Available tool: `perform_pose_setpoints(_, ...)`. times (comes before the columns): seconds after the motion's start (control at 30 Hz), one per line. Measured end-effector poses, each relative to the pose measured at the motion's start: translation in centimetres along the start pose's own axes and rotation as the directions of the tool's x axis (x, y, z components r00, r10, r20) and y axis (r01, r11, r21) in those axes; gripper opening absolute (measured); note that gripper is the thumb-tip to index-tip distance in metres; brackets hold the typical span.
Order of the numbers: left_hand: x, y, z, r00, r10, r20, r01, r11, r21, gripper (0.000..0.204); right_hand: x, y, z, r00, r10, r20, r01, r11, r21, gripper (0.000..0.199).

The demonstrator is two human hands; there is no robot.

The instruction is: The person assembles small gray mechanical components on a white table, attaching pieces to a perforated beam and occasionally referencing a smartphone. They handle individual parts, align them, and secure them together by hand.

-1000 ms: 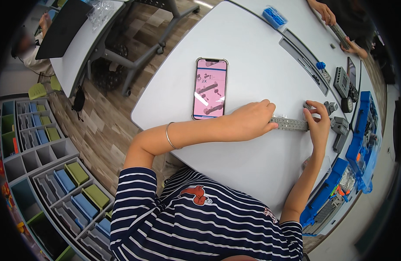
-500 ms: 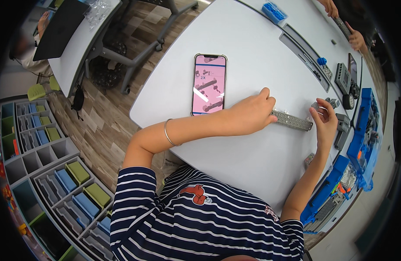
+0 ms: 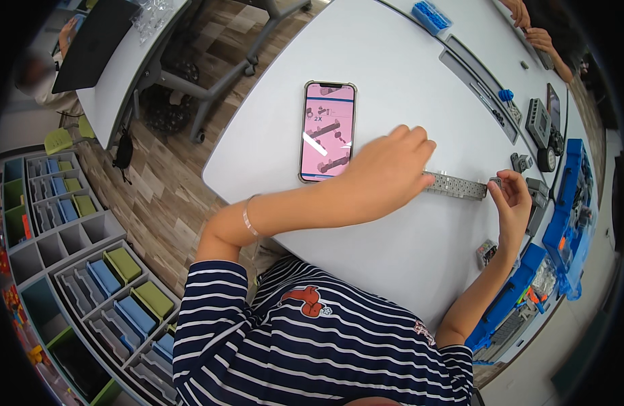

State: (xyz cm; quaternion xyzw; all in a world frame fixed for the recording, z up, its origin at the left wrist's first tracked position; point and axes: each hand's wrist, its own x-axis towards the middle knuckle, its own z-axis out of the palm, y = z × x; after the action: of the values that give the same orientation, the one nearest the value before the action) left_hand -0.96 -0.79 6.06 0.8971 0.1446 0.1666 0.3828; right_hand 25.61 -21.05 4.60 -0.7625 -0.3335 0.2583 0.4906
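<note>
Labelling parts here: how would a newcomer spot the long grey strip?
On the white table, look right of the pink-screened phone to the person's left hand. The strip runs rightward from it toward the right hand. Unlike the compact grey parts near that hand, it is long, narrow and dotted with holes.

Beam (image 3: 458,186) — partly hidden; co-worker (image 3: 540,40) — cropped

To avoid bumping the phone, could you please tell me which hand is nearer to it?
Left. The left hand is just right of the phone, at the left part of the grey beam; the right hand is farther right, by the beam's right end.
</note>
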Motion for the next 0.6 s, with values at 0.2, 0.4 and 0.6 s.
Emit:
perform_pose_setpoints(0.2,-7.0,-4.0,-5.2,0.955,0.074,-0.286,0.008,0.962,0.275,0.033,-1.1,0.7,0.0,0.999,-0.038,-0.038,0.038,0.999,0.007,0.023)
perform_pose_setpoints(0.4,-10.8,-6.3,-3.6,0.962,-0.024,-0.271,0.115,0.938,0.327,0.034,-2.4,1.6,2.1,0.969,-0.129,-0.210,0.149,0.985,0.082,0.021)
perform_pose_setpoints(0.6,-10.9,-6.9,-3.3,0.943,-0.036,-0.330,0.127,0.958,0.258,0.029,-5.2,2.8,4.2,0.843,-0.386,-0.374,0.325,0.921,-0.218,0.020)
